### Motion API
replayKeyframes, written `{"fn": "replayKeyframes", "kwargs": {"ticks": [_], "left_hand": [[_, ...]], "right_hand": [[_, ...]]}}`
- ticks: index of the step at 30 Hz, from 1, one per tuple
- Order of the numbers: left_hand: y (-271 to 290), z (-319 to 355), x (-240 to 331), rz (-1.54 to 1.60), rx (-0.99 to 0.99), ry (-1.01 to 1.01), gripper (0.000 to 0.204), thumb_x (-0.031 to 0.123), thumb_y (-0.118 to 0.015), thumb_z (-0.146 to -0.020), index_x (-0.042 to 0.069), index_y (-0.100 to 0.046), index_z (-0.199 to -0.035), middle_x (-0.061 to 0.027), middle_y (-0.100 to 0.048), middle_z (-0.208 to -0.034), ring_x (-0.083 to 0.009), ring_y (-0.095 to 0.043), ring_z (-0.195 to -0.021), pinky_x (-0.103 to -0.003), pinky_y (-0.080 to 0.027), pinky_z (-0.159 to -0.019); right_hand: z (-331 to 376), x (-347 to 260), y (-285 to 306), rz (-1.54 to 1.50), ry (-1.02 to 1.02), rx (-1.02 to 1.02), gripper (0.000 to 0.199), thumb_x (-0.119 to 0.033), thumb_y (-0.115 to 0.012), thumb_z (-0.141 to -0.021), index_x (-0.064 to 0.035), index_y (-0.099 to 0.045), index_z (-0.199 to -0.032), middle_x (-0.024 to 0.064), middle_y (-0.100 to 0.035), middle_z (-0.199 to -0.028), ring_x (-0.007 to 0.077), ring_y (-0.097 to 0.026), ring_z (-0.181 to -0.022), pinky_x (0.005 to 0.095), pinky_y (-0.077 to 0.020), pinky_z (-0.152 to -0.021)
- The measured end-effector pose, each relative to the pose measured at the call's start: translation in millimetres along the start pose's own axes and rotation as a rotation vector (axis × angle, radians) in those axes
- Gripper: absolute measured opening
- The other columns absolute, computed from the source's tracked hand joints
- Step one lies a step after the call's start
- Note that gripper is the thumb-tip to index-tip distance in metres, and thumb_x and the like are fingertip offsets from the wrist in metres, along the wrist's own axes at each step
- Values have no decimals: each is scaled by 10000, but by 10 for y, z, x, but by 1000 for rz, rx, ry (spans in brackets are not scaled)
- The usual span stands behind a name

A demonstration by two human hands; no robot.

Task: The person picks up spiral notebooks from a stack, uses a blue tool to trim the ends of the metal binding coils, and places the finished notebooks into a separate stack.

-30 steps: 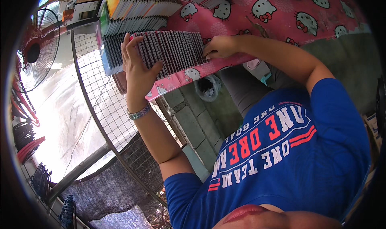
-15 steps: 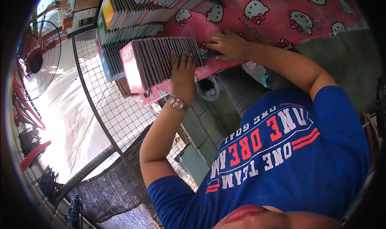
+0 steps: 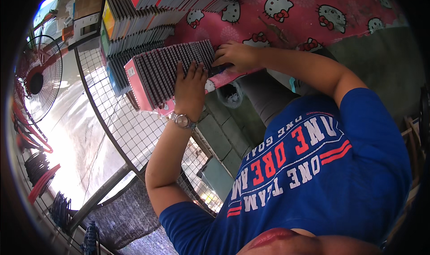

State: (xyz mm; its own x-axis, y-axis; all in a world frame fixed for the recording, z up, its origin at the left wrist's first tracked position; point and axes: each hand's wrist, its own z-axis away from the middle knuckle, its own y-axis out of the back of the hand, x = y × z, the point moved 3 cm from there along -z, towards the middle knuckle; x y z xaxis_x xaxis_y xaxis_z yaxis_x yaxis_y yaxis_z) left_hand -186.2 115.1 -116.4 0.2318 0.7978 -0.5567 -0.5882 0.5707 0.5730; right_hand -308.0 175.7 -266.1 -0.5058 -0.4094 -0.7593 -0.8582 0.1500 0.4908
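Note:
A long row of thin booklets (image 3: 163,69) with dark edges and a pink cover at its left end lies at the near edge of the table. My left hand (image 3: 190,87), with a silver watch on the wrist, rests flat on the row's near side, fingers spread. My right hand (image 3: 237,55) curls its fingers over the right end of the same row. The table carries a pink cloth (image 3: 295,28) printed with cartoon cat faces.
More rows of booklets (image 3: 143,17) stand packed at the back left of the table. A wire mesh panel (image 3: 130,129) stands left of the table, with a standing fan (image 3: 38,82) beyond it. A small cup (image 3: 230,96) sits below the table edge on grey floor tiles.
My left hand has moved from the row's left end onto its near side. The row now sits lower and further left in view. My right hand stays at the right end.

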Motion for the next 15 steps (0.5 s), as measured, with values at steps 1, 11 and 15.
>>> {"fn": "replayKeyframes", "kwargs": {"ticks": [1,11,15], "left_hand": [[3,3,-12,8,-31,-7,438,180,-495,-908,152,-551,-1342,-31,-474,-1468,-210,-373,-1397,-582,-166,-1171],[22,19,33,-81,-69,-17,454,175,-499,-910,200,-519,-1363,-23,-458,-1475,-209,-379,-1390,-576,-173,-1168],[-62,40,-10,-35,-31,-16,444,183,-496,-915,211,-527,-1357,-28,-457,-1474,-209,-377,-1390,-572,-171,-1170]], "right_hand": [[-22,24,-17,-25,-32,-33,440,-193,-693,-760,-107,-664,-1191,93,-597,-1226,271,-522,-1171,420,-376,-1046],[-48,55,6,-26,-166,-226,423,-297,-682,-766,-137,-641,-1156,95,-567,-1211,266,-511,-1179,456,-391,-970],[-53,38,-29,14,-116,-155,508,-285,-729,-734,-150,-610,-1209,92,-542,-1232,270,-496,-1194,469,-379,-970]]}}
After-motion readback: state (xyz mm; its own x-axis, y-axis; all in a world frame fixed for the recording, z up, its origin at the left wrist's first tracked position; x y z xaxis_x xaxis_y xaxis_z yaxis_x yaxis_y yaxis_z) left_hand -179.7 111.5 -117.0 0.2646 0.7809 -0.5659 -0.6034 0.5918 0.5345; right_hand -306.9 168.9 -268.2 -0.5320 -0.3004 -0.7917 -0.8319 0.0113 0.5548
